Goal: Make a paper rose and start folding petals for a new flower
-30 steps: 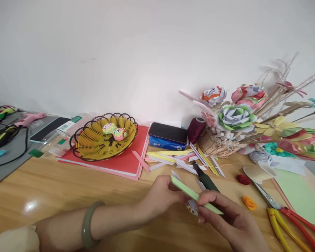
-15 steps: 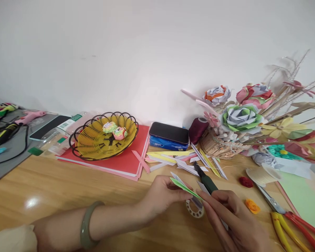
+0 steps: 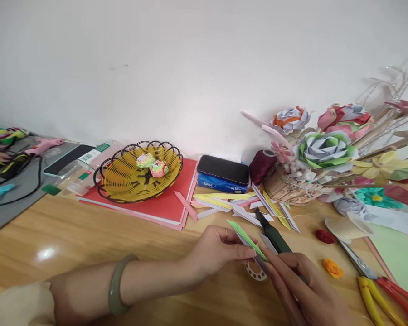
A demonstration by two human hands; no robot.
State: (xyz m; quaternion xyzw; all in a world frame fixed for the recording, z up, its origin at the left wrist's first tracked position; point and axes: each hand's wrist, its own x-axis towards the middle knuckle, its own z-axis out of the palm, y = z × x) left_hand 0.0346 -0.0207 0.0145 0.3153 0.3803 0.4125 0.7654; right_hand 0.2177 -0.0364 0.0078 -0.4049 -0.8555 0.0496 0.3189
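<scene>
A folded green paper strip (image 3: 243, 234) is pinched between my two hands, with a folded white strip against it. My left hand (image 3: 217, 251), a jade-coloured bangle on its wrist, grips the middle of the strips with thumb and fingers. Close to it, my right hand (image 3: 304, 285) pinches their near end. Another white strip (image 3: 268, 243) sticks up beside the right fingers. Just beyond the right hand is a dark green-handled tool (image 3: 275, 234) with a black tip, partly hidden. Below the strips shows a white ring with holes (image 3: 256, 270), partly covered by the hands.
Several folded strips (image 3: 217, 201) lie before a phone (image 3: 222, 170) on a blue packet. A yellow basket (image 3: 136, 181) rests on red paper (image 3: 166, 201). Paper flowers (image 3: 326, 151) stand at the right, with a spool (image 3: 348, 226) and scissors (image 3: 363, 268) nearer.
The green strip has turned in my hands, its far end now pointing up more steeply and the white strip showing beneath it. The whole view has shifted slightly.
</scene>
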